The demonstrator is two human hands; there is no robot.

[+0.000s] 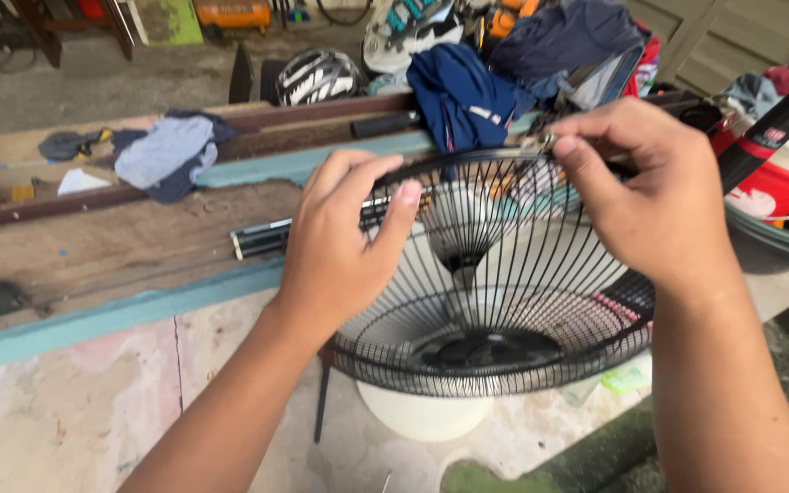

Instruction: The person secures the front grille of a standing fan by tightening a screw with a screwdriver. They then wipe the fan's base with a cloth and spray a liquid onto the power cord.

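Grille (504,301) front and centre: a black wire fan guard, tilted up on a pale fan body (424,413), standing on the worn pink floor (75,420). Everything else I'll place off that guard.

Far left of it, grey rags (162,151) lie on the long wooden beam (120,242). Closer in, the left hand (340,246) comes up to the guard's near-left rim, fingers curled over the top wire and thumb pressing from the other side, a firm pinch on the rim.

Behind the guard, up top, a striped helmet (318,75) and a heap of blue clothes (464,96).

Over to the guard's upper right, the right hand (650,196) pinches something small and metallic at the rim, thumb and forefinger tight together; a clip, perhaps, I can't say for sure.

Right of the guard, a red and white tub (783,187).

To my eye this guard is light but springy. The thin spokes would bend under a squeeze, so the stiff outer ring is the place to hold it, just where both hands are.
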